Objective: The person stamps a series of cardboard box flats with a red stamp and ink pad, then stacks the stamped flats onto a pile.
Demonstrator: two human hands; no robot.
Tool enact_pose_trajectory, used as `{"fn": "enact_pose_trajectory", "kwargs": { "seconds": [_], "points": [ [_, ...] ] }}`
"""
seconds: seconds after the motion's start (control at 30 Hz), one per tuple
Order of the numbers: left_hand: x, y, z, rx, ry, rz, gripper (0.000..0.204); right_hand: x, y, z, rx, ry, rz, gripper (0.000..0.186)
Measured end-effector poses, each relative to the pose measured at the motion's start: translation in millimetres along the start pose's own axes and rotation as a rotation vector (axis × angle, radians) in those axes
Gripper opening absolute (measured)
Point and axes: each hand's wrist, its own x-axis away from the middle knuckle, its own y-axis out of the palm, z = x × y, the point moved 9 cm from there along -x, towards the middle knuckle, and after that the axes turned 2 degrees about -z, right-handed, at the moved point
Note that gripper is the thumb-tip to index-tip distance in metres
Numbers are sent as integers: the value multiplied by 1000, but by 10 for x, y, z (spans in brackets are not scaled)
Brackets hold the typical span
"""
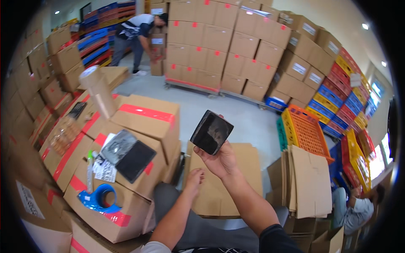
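Two bare hands meet near the middle of the frame. The right hand (221, 162) holds a black square object (211, 132) just above the centre, its fingers and thumb closed on the lower edge, so that the broad face, marked by a greyish patch, tilts into view. The left hand (196, 179) sits lower and a little to the left, apart from that object, with fingers loosely curled; whether anything lies inside them I cannot tell.

Beneath both hands, flat brown cardboard (250, 168) spreads across the lower centre. At the left of the frame, sealed cartons (143, 109) with red tape form a work surface. On it lie a black flat piece (136, 161) beside a grey glossy one (119, 143), a blue tape dispenser (88, 199) and — farther up — a stack of tape rolls (101, 95). An orange crate (306, 130) stands right of centre, above folded cardboard (310, 181). One person (135, 29) bends at upper left; another (354, 213) is at lower right.
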Motion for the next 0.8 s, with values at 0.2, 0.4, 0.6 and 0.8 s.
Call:
{"fn": "enact_pose_trajectory", "kwargs": {
  "seconds": [0.2,0.4,0.6,0.8],
  "points": [
    [22,33,99,-109,144,-29,40,862,-834,-641,836,77,284,29],
    [460,620,138,-822,551,-366,34,1925,-1463,-535,2189,397,192,27],
    [737,856,-130,-1199,538,-481,33,2322,-1826,-335,2131,215,232,25],
    [684,808,-47,-1120,519,-360,26,2202,-1847,-483,2025,49,346,24]
  ]
}}
